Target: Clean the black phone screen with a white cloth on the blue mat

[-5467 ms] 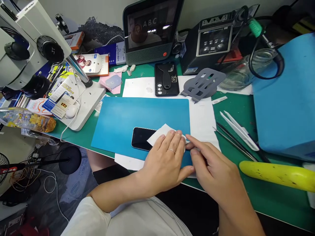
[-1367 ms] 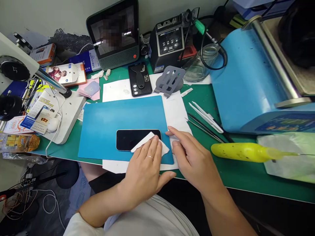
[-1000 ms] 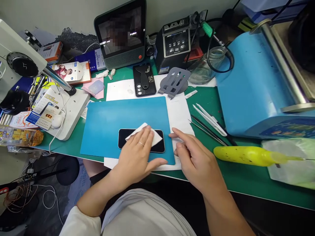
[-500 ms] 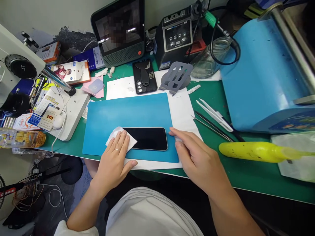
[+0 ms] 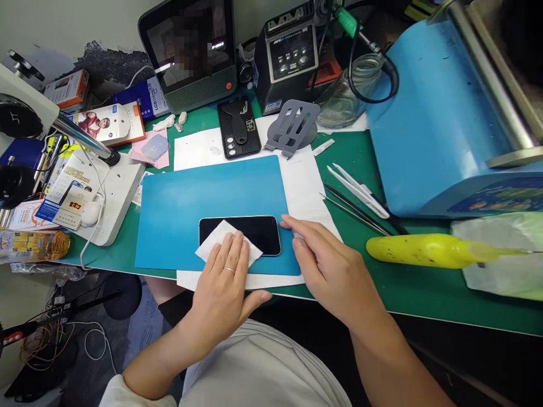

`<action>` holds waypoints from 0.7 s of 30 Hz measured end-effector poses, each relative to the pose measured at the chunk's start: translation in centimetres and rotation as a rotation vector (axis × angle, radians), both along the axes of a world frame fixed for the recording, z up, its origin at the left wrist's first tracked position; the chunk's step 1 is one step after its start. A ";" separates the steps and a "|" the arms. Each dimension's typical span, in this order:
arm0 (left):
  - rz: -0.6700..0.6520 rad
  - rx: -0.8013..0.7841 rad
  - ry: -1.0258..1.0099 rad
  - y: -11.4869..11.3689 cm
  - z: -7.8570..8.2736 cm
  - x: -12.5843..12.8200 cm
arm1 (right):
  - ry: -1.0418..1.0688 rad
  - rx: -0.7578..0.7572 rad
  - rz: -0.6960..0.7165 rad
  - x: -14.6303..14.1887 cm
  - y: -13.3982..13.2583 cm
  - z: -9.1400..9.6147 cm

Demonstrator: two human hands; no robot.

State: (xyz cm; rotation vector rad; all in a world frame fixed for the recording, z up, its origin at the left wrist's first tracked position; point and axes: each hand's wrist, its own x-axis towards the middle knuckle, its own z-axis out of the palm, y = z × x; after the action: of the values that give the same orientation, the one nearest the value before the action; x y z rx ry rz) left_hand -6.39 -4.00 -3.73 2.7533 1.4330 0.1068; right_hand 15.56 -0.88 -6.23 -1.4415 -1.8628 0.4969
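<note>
The left hand (image 5: pixel 221 282) lies flat, pressing a white wipe (image 5: pixel 219 232) onto the smartphone (image 5: pixel 262 233) on the blue mat (image 5: pixel 207 192); the right hand (image 5: pixel 328 257) curls nearby, any pinch unclear. Sideways pressure could skid the smartphone.

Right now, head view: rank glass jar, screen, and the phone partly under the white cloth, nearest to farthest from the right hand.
From the right hand:
1. Phone: just off its fingertips, on the blue mat.
2. Glass jar: beyond the hand, toward the back.
3. Screen: back left, against the wall side.
</note>
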 end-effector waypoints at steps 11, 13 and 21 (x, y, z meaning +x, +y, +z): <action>-0.057 0.049 -0.014 2.8 -1.3 4.9 | 0.066 -0.023 -0.025 0.3 0.0 -0.2; -0.062 0.045 -0.017 3.0 -1.3 5.0 | 0.081 -0.023 -0.028 0.3 0.0 -0.2; -0.112 0.021 -0.025 2.1 -1.3 4.0 | 0.063 -0.028 -0.043 0.2 0.0 -0.3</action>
State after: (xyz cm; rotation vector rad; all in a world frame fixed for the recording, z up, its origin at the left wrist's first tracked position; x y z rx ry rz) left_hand -2.42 -1.89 -5.06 2.8313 1.2766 0.1528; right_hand 15.73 -0.87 -6.50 -1.4644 -1.7781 0.5437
